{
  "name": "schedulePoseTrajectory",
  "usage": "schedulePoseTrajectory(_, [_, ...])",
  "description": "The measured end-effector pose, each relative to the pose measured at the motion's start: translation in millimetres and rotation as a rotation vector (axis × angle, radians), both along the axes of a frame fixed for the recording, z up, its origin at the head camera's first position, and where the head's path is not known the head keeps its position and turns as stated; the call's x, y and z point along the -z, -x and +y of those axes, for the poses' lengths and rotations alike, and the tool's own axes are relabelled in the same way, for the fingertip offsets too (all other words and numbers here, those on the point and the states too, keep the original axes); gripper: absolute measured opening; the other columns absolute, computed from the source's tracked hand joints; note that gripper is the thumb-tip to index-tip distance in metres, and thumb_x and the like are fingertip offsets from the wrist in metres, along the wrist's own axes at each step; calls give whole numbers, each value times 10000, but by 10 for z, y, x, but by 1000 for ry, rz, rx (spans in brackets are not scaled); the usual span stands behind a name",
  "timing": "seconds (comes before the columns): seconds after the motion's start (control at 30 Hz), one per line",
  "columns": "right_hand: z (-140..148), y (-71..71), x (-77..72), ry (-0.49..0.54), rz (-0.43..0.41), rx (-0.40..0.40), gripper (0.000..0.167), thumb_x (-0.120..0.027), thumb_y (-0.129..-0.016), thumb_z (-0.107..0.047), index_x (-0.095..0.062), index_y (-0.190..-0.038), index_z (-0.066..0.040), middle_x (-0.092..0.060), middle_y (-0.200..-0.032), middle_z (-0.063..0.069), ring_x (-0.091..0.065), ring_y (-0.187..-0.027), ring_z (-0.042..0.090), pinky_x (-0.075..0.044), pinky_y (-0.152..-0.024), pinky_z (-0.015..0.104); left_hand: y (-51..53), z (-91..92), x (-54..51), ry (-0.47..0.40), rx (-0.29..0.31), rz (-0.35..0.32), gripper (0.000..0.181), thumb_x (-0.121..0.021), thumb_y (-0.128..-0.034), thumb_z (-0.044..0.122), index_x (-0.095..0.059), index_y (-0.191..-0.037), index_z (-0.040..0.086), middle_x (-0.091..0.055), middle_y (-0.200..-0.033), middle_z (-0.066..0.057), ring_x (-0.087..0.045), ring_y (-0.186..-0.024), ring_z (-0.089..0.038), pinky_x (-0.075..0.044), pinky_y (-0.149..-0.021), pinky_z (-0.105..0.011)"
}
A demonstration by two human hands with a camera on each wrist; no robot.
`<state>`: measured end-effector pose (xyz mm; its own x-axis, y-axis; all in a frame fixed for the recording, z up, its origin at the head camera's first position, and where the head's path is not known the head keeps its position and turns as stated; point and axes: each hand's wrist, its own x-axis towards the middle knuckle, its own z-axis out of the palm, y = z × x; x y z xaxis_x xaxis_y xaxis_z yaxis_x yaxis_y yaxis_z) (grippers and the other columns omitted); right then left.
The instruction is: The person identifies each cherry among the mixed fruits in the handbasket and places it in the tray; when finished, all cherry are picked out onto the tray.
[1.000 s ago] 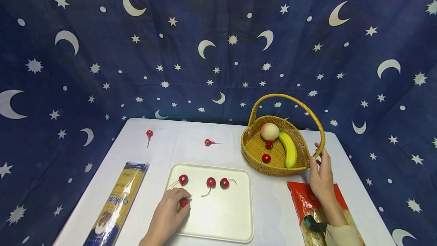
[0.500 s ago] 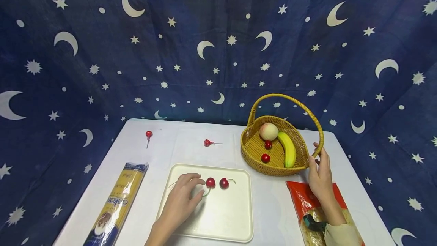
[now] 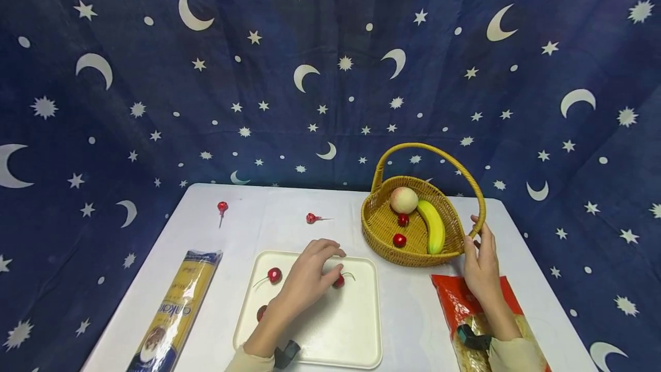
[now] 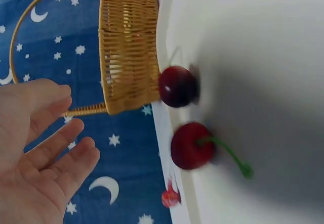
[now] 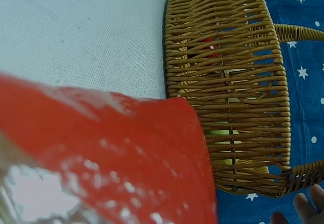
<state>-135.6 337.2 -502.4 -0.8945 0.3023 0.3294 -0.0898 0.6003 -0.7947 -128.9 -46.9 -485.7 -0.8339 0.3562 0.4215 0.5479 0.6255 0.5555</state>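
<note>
My left hand point(image 3: 308, 280) hovers over the cream tray point(image 3: 356, 332), fingers loosely bent, a gap between thumb and fingertips. Just beyond the fingertips lies a red cherry point(image 3: 338, 282) with a stem; the left wrist view shows it point(image 4: 178, 86) apart from the hand. A second cherry point(image 4: 192, 145) with a green stem is hidden under the hand in the head view. Two more cherries point(image 3: 275, 275) lie on the tray's left side. My right hand point(image 3: 482, 263) grips the wicker basket point(image 3: 384, 245) at its handle's base. Inside are a peach point(image 3: 404, 200), a banana point(image 3: 432, 227) and two cherries point(image 3: 400, 240).
A yellow-and-blue spaghetti pack point(image 3: 175, 312) lies left of the tray. Under the right forearm is a red-topped pasta bag point(image 3: 454, 297). Two small red lollipop-like things point(image 3: 222, 206) lie towards the back of the white table point(image 3: 268, 205). A starry curtain point(image 3: 258, 73) hangs behind.
My left hand released a cherry at the tray's left side, then moved right across the tray to the rightmost cherry. The right hand keeps its grip on the basket handle.
</note>
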Motion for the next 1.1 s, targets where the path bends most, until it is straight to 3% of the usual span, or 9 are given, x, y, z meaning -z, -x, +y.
schedulePoseTrajectory(0.2, [2, -1, 0, 3, 12, -4, 534, -425, -1142, -179, -304, -1662, -186, -346, -1675, 204, -367, -1500, 390, -331, -1198, 750, 268, 292, -80, -43, 92, -44, 171, -760, -965, 162, -775, -1135, 161, -752, -1219, -6, -683, -1185, -211, -576, -1032, -394])
schedulePoseTrajectory(0.37, [-7, -2, 8, 5, 14, -18, 527, -429, -1139, -175, -318, -1654, -164, -345, -1682, 201, -354, -1528, 406, -332, -1194, 755, 522, 549, -94, -27, 125, -52, 168, -718, -983, 143, -779, -1139, 134, -763, -1170, -14, -702, -1090, -225, -589, -930, -345])
schedulePoseTrajectory(0.47, [-3, -8, 12, 3, 25, -23, 521, -431, -1134, -158, -330, -1645, -141, -352, -1678, 210, -356, -1525, 412, -336, -1182, 764, 632, 707, -117, -5, 147, -72, 203, -700, -973, 128, -782, -1159, 123, -766, -1160, -36, -699, -1035, -238, -576, -876, -326])
schedulePoseTrajectory(0.6, [11, -12, 5, 7, 37, -22, 520, -430, -1134, -150, -332, -1644, -135, -354, -1672, 222, -368, -1503, 412, -336, -1168, 780, 733, 929, -185, 41, 187, -106, 242, -708, -966, 128, -781, -1197, 116, -764, -1207, -52, -697, -1104, -224, -576, -945, -334])
schedulePoseTrajectory(0.77, [17, -14, 3, 10, 43, -16, 516, -427, -1136, -149, -331, -1642, -116, -353, -1671, 221, -368, -1494, 395, -340, -1167, 777, 856, 1205, -244, 132, 254, -124, 251, -736, -965, 156, -772, -1214, 148, -766, -1239, -25, -704, -1192, -192, -567, -1026, -307])
schedulePoseTrajectory(0.93, [14, -16, 5, 6, 42, -15, 518, -430, -1136, -146, -329, -1644, -129, -358, -1669, 215, -358, -1516, 401, -338, -1172, 773, 1033, 1434, -222, 257, 348, -187, 267, -758, -964, 156, -768, -1231, 157, -782, -1242, -18, -728, -1161, -201, -563, -974, -263])
schedulePoseTrajectory(1.1, [10, -20, 9, -10, 38, -17, 528, -438, -1133, -140, -322, -1648, -125, -363, -1661, 227, -351, -1539, 432, -343, -1172, 763, 1163, 1602, -194, 414, 382, -255, 263, -780, -964, 195, -785, -1227, 187, -791, -1224, 14, -714, -1078, -144, -561, -925, -251])
